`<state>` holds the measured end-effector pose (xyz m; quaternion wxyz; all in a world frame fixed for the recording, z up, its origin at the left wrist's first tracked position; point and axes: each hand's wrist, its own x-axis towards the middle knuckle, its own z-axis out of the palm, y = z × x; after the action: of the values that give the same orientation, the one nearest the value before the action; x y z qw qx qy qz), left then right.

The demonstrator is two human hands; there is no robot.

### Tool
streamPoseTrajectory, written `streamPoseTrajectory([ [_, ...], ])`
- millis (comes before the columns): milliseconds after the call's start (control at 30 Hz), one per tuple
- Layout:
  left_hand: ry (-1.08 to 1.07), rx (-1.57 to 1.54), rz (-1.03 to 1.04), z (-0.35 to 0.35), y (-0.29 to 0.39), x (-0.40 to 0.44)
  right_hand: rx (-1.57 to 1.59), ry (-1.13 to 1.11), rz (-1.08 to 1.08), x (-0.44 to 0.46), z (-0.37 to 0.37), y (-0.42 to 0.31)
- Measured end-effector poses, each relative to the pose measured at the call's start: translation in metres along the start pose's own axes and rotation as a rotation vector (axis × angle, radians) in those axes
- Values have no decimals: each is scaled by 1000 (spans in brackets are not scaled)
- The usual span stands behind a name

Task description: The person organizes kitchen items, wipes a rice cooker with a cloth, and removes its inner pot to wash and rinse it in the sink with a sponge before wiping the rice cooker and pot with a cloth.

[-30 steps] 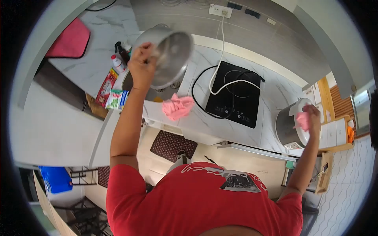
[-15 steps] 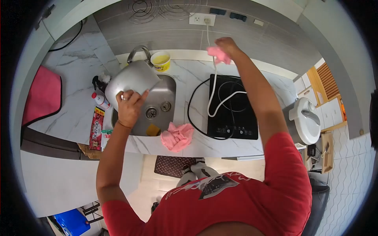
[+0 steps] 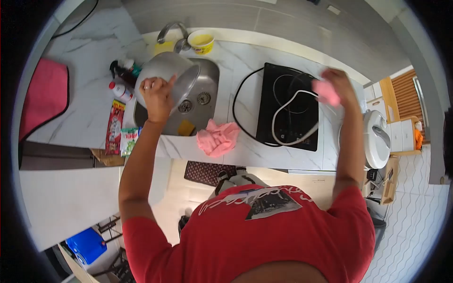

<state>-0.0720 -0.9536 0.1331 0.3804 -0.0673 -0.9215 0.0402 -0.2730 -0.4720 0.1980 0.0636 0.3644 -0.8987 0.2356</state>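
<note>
My left hand (image 3: 158, 96) grips the rim of a grey metal pot (image 3: 160, 70), tilted over the left part of the sink (image 3: 210, 78). My right hand (image 3: 339, 85), slightly blurred, is closed round a pink cloth (image 3: 325, 91) above the right side of the black induction cooktop (image 3: 288, 113). A second pink cloth (image 3: 218, 137) lies crumpled on the counter's front edge, beside the sink. The white cable (image 3: 283, 109) loops over the cooktop. A yellow sponge (image 3: 186, 128) sits at the sink's front.
A faucet (image 3: 181, 45) and a yellow tub (image 3: 201, 41) stand behind the sink. Left of it are a white bottle (image 3: 121, 91), a dark spray bottle (image 3: 123, 73) and detergent packets (image 3: 114, 127). At the right stands a white-lidded cooker (image 3: 377, 141).
My right hand with its cloth has gone from the cooker to near the wall outlet, then to the cooktop's right side. The pot has turned and now sits lower over the sink.
</note>
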Motion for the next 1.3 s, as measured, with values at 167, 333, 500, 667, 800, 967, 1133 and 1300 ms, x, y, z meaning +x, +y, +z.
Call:
streamPoseTrajectory([
  [167,244,-381,-686,56,-15,-39,25,-24,820,-105,-18,66],
  [333,535,-679,-1140,119,-21,-80,-533,-27,848,-142,37,83],
  [500,705,-1004,-1463,101,-26,-71,-92,195,342,-63,77,-19],
  [667,716,-1077,-1544,103,-47,-74,653,-375,-388,15,223,-176],
  [800,600,-1056,-1431,128,-78,-86,218,-1135,-159,53,386,-253],
  [967,308,-847,-1049,161,-106,-95,-34,-1049,256,79,527,-263],
  [1133,67,-786,-917,171,-113,-97,16,-745,403,53,571,-260],
  [1300,-87,-935,-1149,180,-124,-108,-163,-1343,74,102,472,-226],
])
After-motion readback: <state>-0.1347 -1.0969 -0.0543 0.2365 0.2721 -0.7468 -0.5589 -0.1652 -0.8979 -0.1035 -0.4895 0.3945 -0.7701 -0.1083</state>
